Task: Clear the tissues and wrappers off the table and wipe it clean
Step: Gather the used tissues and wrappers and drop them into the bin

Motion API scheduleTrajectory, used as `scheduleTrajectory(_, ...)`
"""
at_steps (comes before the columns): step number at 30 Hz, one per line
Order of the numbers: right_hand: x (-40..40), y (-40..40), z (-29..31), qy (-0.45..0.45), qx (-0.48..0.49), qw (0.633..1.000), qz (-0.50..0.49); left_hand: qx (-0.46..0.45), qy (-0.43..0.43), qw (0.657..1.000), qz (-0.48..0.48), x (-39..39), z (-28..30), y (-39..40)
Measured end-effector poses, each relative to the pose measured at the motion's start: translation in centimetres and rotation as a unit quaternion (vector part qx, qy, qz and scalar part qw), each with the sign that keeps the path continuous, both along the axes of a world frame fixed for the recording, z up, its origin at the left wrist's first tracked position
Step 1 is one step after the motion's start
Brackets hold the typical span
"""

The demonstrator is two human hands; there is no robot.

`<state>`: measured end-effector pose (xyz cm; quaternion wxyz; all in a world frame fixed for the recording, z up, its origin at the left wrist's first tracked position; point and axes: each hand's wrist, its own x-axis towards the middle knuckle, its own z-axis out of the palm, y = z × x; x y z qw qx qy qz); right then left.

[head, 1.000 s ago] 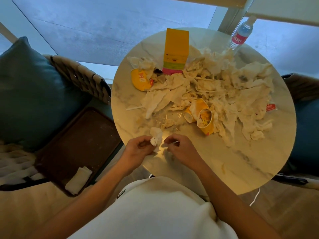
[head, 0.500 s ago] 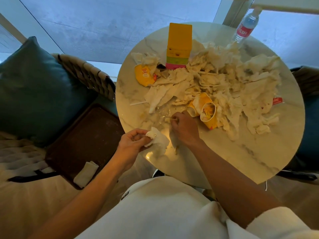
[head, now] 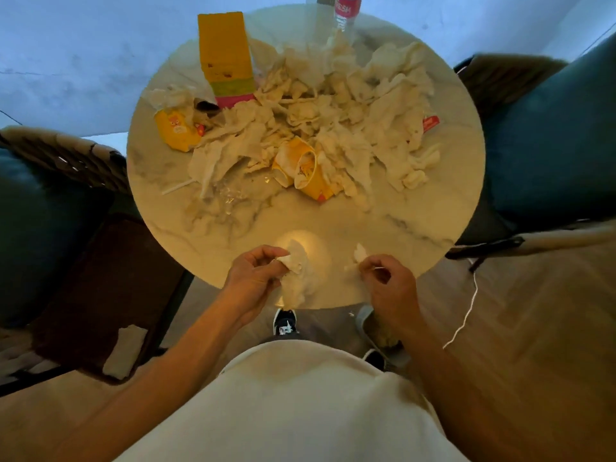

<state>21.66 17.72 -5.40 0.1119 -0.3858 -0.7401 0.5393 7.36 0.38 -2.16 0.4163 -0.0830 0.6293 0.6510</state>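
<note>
Collecting litter: left hand [head: 255,273] grips a crumpled tissue wad [head: 296,275] at the marble table [head: 416,221] near edge; right hand [head: 388,281] pinches a small scrap [head: 360,253]. Main tissue heap [head: 333,121] awaits gathering next.

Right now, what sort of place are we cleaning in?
Probably a lounge or café seating corner: a round marble table heaped with tissues, teal cushioned armchairs either side, wood flooring.

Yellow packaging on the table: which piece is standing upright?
The tall yellow carton with the green and pink base, at the far edge. The yellow wrapper at left and the torn yellow cup mid-table lie flat among the tissues.
</note>
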Motion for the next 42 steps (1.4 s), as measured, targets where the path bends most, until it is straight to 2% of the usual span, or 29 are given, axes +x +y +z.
scheduleTrajectory(8,16.0,4.6,-5.4,-0.127,-0.075,0.98,-0.132,-0.093,0.046,0.982,-0.157,10.4,-1.5,7.5)
scheduleTrajectory(12,22.1,6.0,-8.9,-0.16,-0.119,0.968,-0.151,-0.143,0.029,0.965,-0.22,15.8,-4.0,10.2)
scheduleTrajectory(17,27.2,7.8,-13.5,-0.225,-0.16,0.95,-0.144,-0.196,0.0,0.953,-0.229,20.3,-8.5,13.7)
scheduleTrajectory(22,29.4,9.3,-18.4,-0.273,-0.213,0.93,-0.123,-0.192,-0.027,0.955,-0.225,23.3,-12.3,18.0)
scheduleTrajectory(31,26.8,11.3,-25.0,-0.255,-0.291,0.918,-0.081,-0.231,-0.048,0.935,-0.264,24.8,-19.4,23.0)
scheduleTrajectory(37,28.2,11.0,-26.8,-0.261,-0.321,0.907,-0.083,-0.255,-0.05,0.908,-0.328,25.1,-24.0,23.9)
scheduleTrajectory(42,30.8,10.6,-26.5,-0.262,-0.321,0.904,-0.105,-0.226,-0.085,0.901,-0.36,26.3,-25.4,24.6)
